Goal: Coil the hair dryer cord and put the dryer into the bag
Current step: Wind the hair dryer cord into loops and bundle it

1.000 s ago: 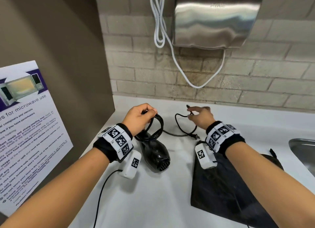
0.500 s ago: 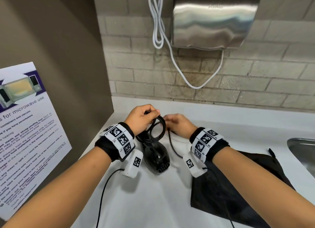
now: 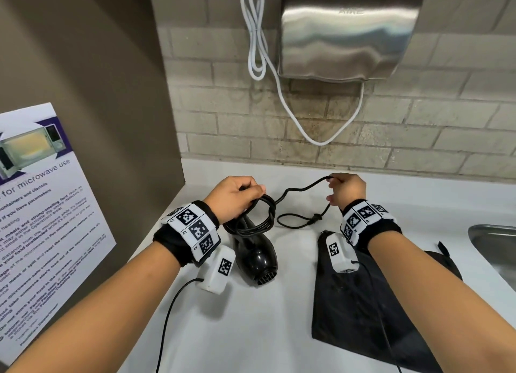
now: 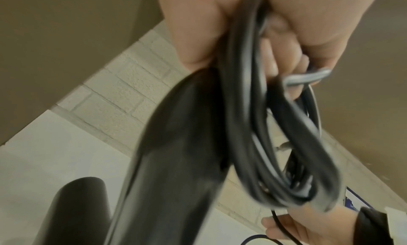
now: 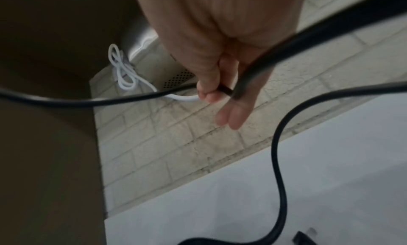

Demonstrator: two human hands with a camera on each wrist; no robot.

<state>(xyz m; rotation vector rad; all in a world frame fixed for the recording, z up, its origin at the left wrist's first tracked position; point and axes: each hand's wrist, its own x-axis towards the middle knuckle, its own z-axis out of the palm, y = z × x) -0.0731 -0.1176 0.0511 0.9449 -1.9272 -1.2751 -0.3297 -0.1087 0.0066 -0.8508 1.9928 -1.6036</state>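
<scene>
A black hair dryer (image 3: 255, 256) lies on the white counter (image 3: 251, 330), nozzle toward me. My left hand (image 3: 237, 195) grips the handle (image 4: 176, 144) together with several loops of black cord (image 3: 261, 215) (image 4: 275, 144). My right hand (image 3: 346, 189) (image 5: 220, 74) pinches the free cord (image 3: 304, 189) (image 5: 88, 101) between thumb and forefinger, lifted off the counter to the right of the coil. The rest of the cord loops down on the counter to the plug (image 3: 315, 218) (image 5: 304, 238). The black bag (image 3: 363, 311) lies flat under my right forearm.
A steel hand dryer (image 3: 349, 32) with a white cable (image 3: 257, 37) hangs on the brick wall behind. A steel sink (image 3: 494, 249) sits at the right edge. A brown side panel with a microwave notice (image 3: 42, 219) bounds the left.
My right hand came in to the coil at my left hand, then pulled back out to the right with a fresh length of cord. The coil has gained a loop.
</scene>
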